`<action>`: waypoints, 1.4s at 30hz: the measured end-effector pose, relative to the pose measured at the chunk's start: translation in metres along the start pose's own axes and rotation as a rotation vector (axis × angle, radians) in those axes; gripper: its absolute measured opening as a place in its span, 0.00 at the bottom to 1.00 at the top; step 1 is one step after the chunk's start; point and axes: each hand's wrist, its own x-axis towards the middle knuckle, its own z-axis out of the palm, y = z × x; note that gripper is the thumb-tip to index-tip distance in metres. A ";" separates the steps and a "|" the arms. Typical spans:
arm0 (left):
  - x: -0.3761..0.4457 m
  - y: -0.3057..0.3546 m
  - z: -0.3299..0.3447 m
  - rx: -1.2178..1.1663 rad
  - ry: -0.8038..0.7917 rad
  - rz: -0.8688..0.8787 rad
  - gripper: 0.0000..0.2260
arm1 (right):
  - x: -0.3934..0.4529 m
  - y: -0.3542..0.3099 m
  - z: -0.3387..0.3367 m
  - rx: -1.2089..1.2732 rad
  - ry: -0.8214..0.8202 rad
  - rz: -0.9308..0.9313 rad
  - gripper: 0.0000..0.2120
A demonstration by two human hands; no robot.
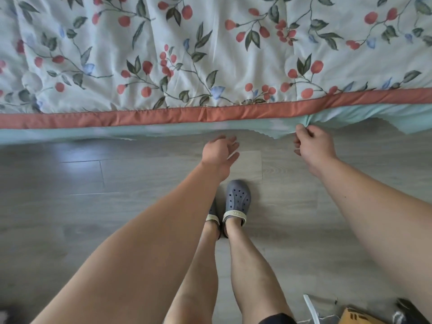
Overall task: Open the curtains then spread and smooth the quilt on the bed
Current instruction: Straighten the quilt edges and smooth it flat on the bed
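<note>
A grey wood-plank floor (117, 183) is seen beneath one floral quilt (210, 54) spread over the bed. Its mint underside edge (292, 129) is pinched by the right hand (312, 146); the left hand (219, 152) hangs relaxed, holding nothing. Two grey clogs (237, 202) are worn.

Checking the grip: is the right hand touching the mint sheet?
Touching. The head view shows the right hand pinching the mint sheet edge.

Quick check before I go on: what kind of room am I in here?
Most likely a home bedroom. A white quilt with red berries, green leaves and a terracotta border lies over a pale mint bed sheet, grey wood-plank flooring runs below, and the person wears grey perforated clogs.
</note>
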 end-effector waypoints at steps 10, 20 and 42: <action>-0.034 0.009 0.024 -0.117 -0.133 0.007 0.17 | -0.017 -0.048 -0.027 0.421 0.153 0.265 0.03; -0.024 -0.020 0.153 -0.039 -0.071 0.020 0.09 | 0.056 -0.013 -0.121 0.276 0.105 0.236 0.11; -0.047 -0.102 0.325 -0.184 -0.181 0.063 0.09 | 0.118 0.034 -0.262 0.310 -0.130 0.199 0.08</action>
